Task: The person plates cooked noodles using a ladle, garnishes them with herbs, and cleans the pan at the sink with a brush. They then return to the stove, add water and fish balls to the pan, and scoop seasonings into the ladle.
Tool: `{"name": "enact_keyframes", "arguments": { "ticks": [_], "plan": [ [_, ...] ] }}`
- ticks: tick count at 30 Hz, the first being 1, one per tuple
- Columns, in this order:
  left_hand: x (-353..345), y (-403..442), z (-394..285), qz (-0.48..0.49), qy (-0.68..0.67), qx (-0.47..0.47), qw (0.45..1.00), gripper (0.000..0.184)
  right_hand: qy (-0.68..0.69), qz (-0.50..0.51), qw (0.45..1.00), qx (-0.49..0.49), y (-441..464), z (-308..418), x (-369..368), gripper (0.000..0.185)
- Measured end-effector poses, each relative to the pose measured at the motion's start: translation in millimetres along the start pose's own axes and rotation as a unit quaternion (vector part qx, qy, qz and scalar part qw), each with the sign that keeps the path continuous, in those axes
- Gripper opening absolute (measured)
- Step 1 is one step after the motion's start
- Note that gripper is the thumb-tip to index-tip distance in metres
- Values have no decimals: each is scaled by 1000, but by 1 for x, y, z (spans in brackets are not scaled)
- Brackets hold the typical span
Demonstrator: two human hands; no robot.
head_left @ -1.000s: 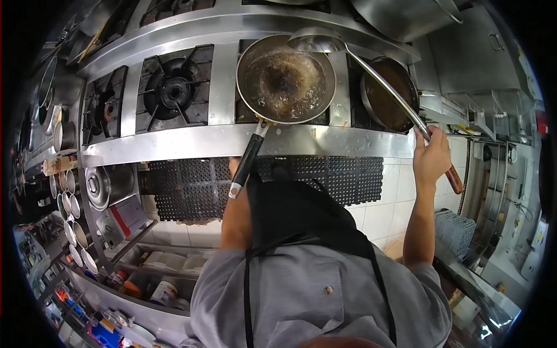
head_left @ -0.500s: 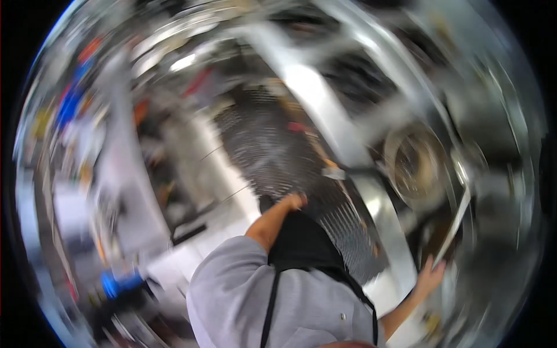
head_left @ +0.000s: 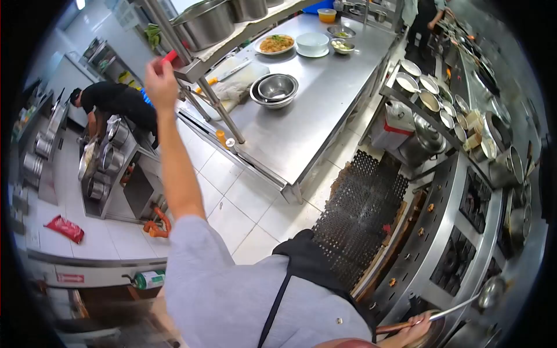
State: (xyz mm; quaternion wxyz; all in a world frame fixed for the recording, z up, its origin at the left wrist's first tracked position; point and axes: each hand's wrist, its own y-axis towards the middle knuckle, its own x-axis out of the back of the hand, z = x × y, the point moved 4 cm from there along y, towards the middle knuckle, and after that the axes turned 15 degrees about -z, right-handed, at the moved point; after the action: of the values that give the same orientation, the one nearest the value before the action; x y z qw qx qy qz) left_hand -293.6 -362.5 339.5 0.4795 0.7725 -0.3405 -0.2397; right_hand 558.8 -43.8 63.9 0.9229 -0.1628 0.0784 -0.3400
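Note:
My left hand (head_left: 161,84) is raised at the corner of a steel shelf (head_left: 200,66), its fingers curled beside a small red object (head_left: 170,56). Whether the fingers grip that object cannot be made out. Low on the right, my right hand (head_left: 413,329) is wrapped round the wooden handle of a long ladle (head_left: 455,307). The ladle's round metal bowl points away over the stove (head_left: 400,272). Part of a round pan rim shows behind this hand.
A steel table (head_left: 325,98) holds nested metal bowls (head_left: 275,88), a plate of food (head_left: 275,44) and a knife (head_left: 232,71). Black perforated mats (head_left: 362,203) cover the floor by the stove. A co-worker (head_left: 119,104) bends over a counter at left; another person (head_left: 422,26) stands far back.
My view has turned left towards the table and shelf. My left hand has risen from near my waist to the shelf corner. My right hand keeps the ladle, now lower in view.

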Motion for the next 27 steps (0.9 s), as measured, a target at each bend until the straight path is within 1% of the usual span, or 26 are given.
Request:
{"name": "enact_keyframes", "arguments": {
  "ticks": [1,3,4,5,6,7,9,10,11,12,13,14,15,16,17,18,19,20,21,22,23,24,25,27],
  "plan": [
    [-28,33,46,13,162,-204,965,25,0,11,1000,7,-11,4,-11,22],
    [-85,59,111,95,246,-342,902,26,-15,30,998,46,-39,15,-30,25],
    [-110,67,126,166,258,-362,880,27,-15,34,998,46,-50,19,-35,24],
    [-114,70,146,235,246,-329,881,28,-15,38,998,45,-60,19,-38,23],
    [-107,73,155,291,219,-262,894,31,-25,25,998,52,-70,20,-38,21],
    [-89,75,157,317,180,-194,911,35,-38,11,998,58,-77,21,-36,19],
    [-14,62,150,340,62,-27,938,44,-50,-3,997,59,-82,19,-18,16],
    [29,48,144,347,-2,62,936,49,-57,-23,996,66,-82,18,-11,14],
    [64,18,133,360,-163,205,895,51,-60,-69,993,69,-86,17,-2,13],
    [111,-16,125,314,-76,240,916,56,-51,-56,995,58,-87,19,8,13],
    [145,-71,109,252,-187,446,838,62,-27,-82,994,65,-96,25,14,14],
    [164,-129,97,309,-158,484,803,62,-19,-88,993,76,-92,23,30,15],
    [181,-194,83,429,-90,487,755,62,-38,-81,993,81,-95,31,39,13],
    [199,-257,66,561,-21,449,695,62,-40,-69,992,96,-89,33,52,12],
    [202,-313,45,683,18,377,625,62,-47,-90,992,79,-87,37,64,15],
    [196,-367,6,780,21,292,553,62,-48,-106,989,89,-85,45,73,16],
    [185,-415,-48,840,-14,226,492,63,-55,-117,989,76,-80,50,87,16],
    [174,-459,-113,881,-64,173,436,63,-38,-117,989,83,-73,54,102,16],
    [172,-494,-188,909,-101,265,307,65,-24,-121,989,87,-73,53,115,16],
    [172,-551,-228,925,-281,141,211,67,-20,-130,988,85,-74,54,130,16],
    [184,-573,-291,928,-334,62,150,65,-27,-145,985,85,-78,58,146,15],
    [198,-600,-338,902,-408,-37,134,68,-32,-158,983,89,-79,61,161,15],
    [215,-629,-377,895,-419,-78,131,67,-27,-164,982,92,-81,61,175,15],
    [242,-679,-446,868,-451,-109,179,66,-87,-212,968,98,-95,55,209,14]
  ]
}}
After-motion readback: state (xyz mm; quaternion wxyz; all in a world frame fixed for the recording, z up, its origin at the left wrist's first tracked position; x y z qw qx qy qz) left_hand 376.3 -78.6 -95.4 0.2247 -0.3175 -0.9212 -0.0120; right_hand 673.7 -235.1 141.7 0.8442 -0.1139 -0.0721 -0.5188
